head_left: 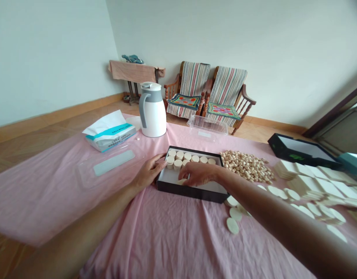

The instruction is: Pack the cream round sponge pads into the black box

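A shallow black box [192,195] with a white inside sits on the pink cloth. Stacked round wooden discs [195,159] fill rows along its far side. My left hand [149,170] grips the box at its left edge, the thumb near the rim by the discs. Inside the box, my right hand [200,173] is closed, fingers pointing down and left, with a pale wooden disc [182,181] at the fingertips. That hand hides part of the second row. Loose thin discs [232,225] lie on the cloth under and beside my right forearm.
Right of the box lie a heap of small wooden pieces [246,166], stacked square wooden tiles [314,180] and a black box lid [300,151]. A white-grey jug [155,112], a tissue pack [110,133] and clear plastic containers [209,126] stand behind and left.
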The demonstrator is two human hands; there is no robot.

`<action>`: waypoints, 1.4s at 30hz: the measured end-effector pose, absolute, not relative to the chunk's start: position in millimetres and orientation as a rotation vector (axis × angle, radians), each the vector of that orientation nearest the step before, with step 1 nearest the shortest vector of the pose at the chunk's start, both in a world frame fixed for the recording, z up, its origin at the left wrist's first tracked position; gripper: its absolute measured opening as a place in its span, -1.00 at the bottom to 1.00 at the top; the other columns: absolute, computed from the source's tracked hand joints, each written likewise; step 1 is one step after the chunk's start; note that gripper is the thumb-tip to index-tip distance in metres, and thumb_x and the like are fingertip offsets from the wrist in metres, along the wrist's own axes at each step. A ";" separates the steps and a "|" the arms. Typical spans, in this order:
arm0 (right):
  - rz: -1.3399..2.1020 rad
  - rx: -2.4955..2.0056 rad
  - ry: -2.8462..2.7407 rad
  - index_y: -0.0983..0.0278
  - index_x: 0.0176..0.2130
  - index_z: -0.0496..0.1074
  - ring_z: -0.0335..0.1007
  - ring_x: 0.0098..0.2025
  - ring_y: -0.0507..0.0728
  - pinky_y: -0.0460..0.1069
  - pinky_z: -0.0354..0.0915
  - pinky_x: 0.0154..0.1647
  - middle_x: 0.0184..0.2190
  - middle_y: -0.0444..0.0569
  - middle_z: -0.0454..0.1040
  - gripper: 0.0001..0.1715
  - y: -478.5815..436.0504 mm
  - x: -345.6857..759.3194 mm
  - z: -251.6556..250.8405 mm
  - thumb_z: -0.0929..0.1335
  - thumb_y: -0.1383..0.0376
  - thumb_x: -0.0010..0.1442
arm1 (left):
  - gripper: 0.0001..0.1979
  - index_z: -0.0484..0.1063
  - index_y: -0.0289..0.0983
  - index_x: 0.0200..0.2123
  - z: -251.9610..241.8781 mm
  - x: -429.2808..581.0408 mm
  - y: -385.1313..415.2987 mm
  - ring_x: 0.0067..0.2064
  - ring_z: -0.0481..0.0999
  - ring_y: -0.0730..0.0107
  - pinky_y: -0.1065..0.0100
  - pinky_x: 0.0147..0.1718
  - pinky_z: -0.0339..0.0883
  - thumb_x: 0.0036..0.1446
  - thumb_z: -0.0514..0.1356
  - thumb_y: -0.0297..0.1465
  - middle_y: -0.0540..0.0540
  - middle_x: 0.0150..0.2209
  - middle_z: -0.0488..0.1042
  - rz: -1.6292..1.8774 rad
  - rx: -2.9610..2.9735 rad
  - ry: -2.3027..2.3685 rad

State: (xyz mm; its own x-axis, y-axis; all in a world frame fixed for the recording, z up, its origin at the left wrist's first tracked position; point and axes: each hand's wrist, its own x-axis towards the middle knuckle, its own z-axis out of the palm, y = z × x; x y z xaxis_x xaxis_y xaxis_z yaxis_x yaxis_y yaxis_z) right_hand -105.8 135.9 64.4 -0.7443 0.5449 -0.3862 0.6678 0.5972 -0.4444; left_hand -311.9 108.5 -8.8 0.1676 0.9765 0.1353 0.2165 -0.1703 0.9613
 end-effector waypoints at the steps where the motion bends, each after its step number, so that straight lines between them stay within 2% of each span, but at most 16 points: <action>1: -0.822 1.012 2.609 0.31 -0.18 0.53 0.41 -0.25 0.09 -0.11 0.23 -0.28 -0.29 -0.01 0.54 -0.64 135.1 -105.6 65.4 0.35 0.32 -0.03 | -0.39 0.19 -0.38 0.19 -8.5 -311.9 108.3 -0.29 0.54 0.19 0.33 -0.34 0.35 0.16 0.10 -0.16 -0.10 -0.41 0.56 1.085 1.563 1.178; 4: -0.712 1.053 2.585 0.28 -0.12 0.51 0.42 -0.21 0.12 -0.08 0.23 -0.25 -0.23 0.01 0.54 -0.59 131.8 -103.5 67.6 0.35 0.27 -0.02 | -0.38 0.16 -0.38 0.21 -8.3 -311.7 107.8 -0.29 0.54 0.19 0.34 -0.34 0.35 0.16 0.10 -0.16 -0.11 -0.37 0.57 1.078 1.555 1.170; 8: -0.653 1.209 2.601 0.26 -0.19 0.52 0.42 -0.19 0.14 -0.07 0.24 -0.25 -0.24 0.00 0.54 -0.63 126.5 -99.0 66.2 0.37 0.19 -0.02 | -0.37 0.15 -0.38 0.21 -10.0 -312.2 108.6 -0.28 0.54 0.19 0.34 -0.32 0.35 0.17 0.10 -0.17 -0.10 -0.39 0.56 1.072 1.535 1.162; 15: -0.572 1.416 2.647 0.32 -0.26 0.53 0.44 -0.30 0.13 -0.07 0.24 -0.31 -0.34 0.05 0.55 -0.70 114.6 -87.7 73.3 0.31 0.31 -0.01 | -0.38 0.18 -0.36 0.20 -10.2 -312.8 108.6 -0.26 0.54 0.18 0.35 -0.36 0.34 0.15 0.11 -0.15 -0.14 -0.31 0.57 1.082 1.536 1.165; 19: -0.846 1.311 2.526 0.34 -0.40 0.54 0.40 -0.42 0.06 -0.12 0.20 -0.43 -0.48 -0.03 0.53 -0.71 115.3 -73.8 74.6 0.24 0.44 -0.04 | -0.38 0.17 -0.36 0.20 -8.2 -312.3 107.2 -0.31 0.54 0.19 0.35 -0.37 0.34 0.15 0.10 -0.16 -0.12 -0.34 0.57 1.065 1.535 1.157; 25: -1.292 0.996 2.399 0.33 -0.40 0.52 0.23 -0.52 -0.04 -0.16 0.13 -0.50 -0.57 -0.18 0.41 -0.63 123.7 -65.2 55.4 0.17 0.47 -0.07 | -0.41 0.19 -0.37 0.18 -9.0 -313.1 108.2 -0.21 0.53 0.13 0.34 -0.33 0.34 0.16 0.10 -0.18 -0.10 -0.40 0.55 1.065 1.572 1.186; 30: -1.443 0.992 2.374 0.32 -0.32 0.52 0.27 -0.46 -0.03 -0.17 0.16 -0.44 -0.48 -0.18 0.45 -0.57 125.1 -75.2 47.9 0.16 0.49 -0.08 | -0.41 0.19 -0.36 0.19 -8.6 -312.6 107.5 -0.26 0.53 0.16 0.33 -0.33 0.34 0.17 0.09 -0.17 -0.08 -0.44 0.54 1.070 1.577 1.191; 34: -1.425 0.964 2.468 0.31 -0.21 0.52 0.34 -0.35 0.00 -0.15 0.21 -0.33 -0.35 -0.14 0.51 -0.52 128.6 -84.0 41.7 0.18 0.50 -0.08 | -0.40 0.20 -0.36 0.19 -8.0 -311.6 107.4 -0.33 0.53 0.19 0.32 -0.36 0.35 0.15 0.11 -0.17 -0.07 -0.47 0.54 1.081 1.556 1.188; 42: -1.237 0.994 2.601 0.34 -0.19 0.51 0.39 -0.26 0.05 -0.12 0.24 -0.26 -0.29 -0.06 0.54 -0.58 131.1 -101.0 40.5 0.21 0.47 0.00 | -0.44 0.30 -0.33 0.12 -6.7 -311.3 107.0 -0.19 0.53 0.11 0.33 -0.37 0.37 0.11 0.14 -0.17 -0.11 -0.39 0.56 1.127 1.552 1.221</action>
